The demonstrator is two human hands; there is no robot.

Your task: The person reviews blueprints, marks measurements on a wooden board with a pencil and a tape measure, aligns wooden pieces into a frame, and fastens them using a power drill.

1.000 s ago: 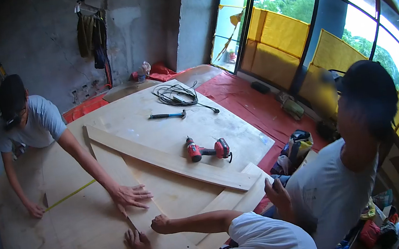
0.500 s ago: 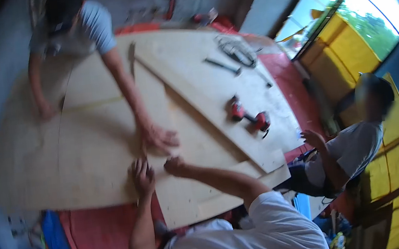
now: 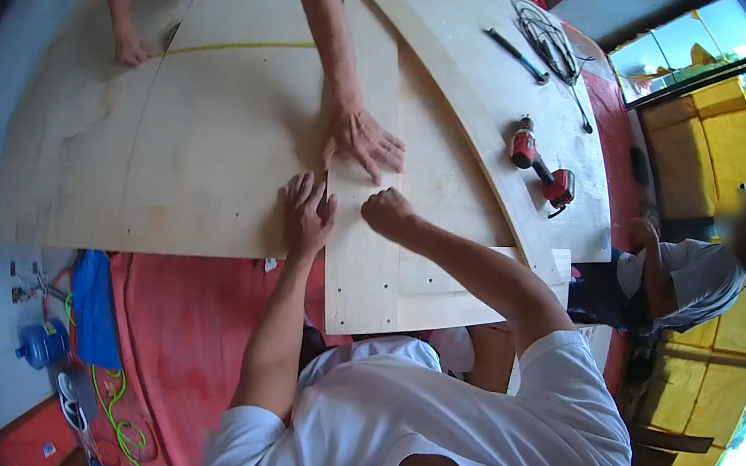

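My left hand lies palm down on the large plywood sheet, fingers stretched out along the left edge of a pale wooden board. My right hand is closed in a fist and rests on that board; whatever it may hold is hidden. Just beyond both, a co-worker's hand is spread flat on the same board. The co-worker's other hand is at the far left, at one end of a yellow tape measure stretched across the sheet.
A red cordless drill, a hammer and a coiled cable lie at the right. A long plank slants across the boards. Another person stands at right. A water jug and green cord are at lower left.
The view has tilted and shifted, so the boards and hands sit higher in it. My left fingers look more spread. My right hand stays fisted on the board, and the co-worker's hand remains beside mine.
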